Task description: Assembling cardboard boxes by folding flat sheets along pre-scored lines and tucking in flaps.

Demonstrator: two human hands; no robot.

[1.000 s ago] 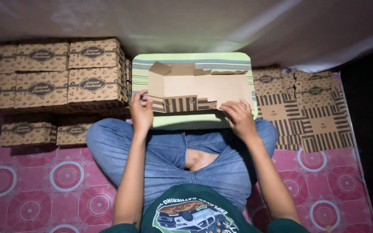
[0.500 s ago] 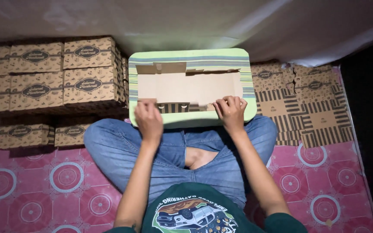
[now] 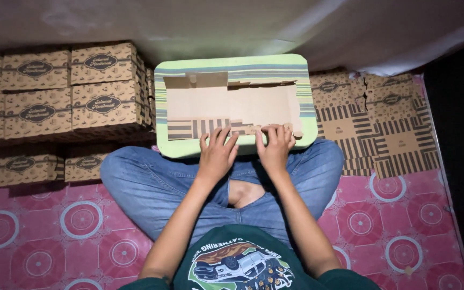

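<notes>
1. Closest to the camera, a dark green t-shirt (image 3: 243,263) with a car graphic is filling the bottom edge. It's getting cut off by the frame, so the shoulders and most of the print aren't showing.
2. The person is sitting cross-legged in blue jeans (image 3: 151,188), and a bit of bare foot is peeking out in the gap between the legs.
3. The left hand (image 3: 217,156) is lying palm down with the fingers spread and loose, fingertips pressing on the near striped edge of the flat cardboard box blank (image 3: 232,104). Not gripping anything, just pushing down.
4. The right hand (image 3: 275,147) is doing the same just beside it, fingers flat and relaxed on the same near flap. Whatever is under the fingertips is getting hidden, so I can't tell how the tab there is sitting.
5. The blank itself is lying open and flat on a small green lap table (image 3: 302,134) with a striped border, which is resting over the knees. The far flaps are looking a bit ragged and hard to read.
6. To the left, folded brown boxes (image 3: 71,96) are sitting stacked in rows, running off the left edge.
7. To the right, a pile of unfolded striped blanks (image 3: 371,123) is lying on the floor.
8. The floor is covered by a pink mat (image 3: 44,236) with circle patterns.
9. Farthest back, a pale sheet or curtain (image 3: 232,27) is hanging across the top, and the right side is dropping into darkness.
</notes>
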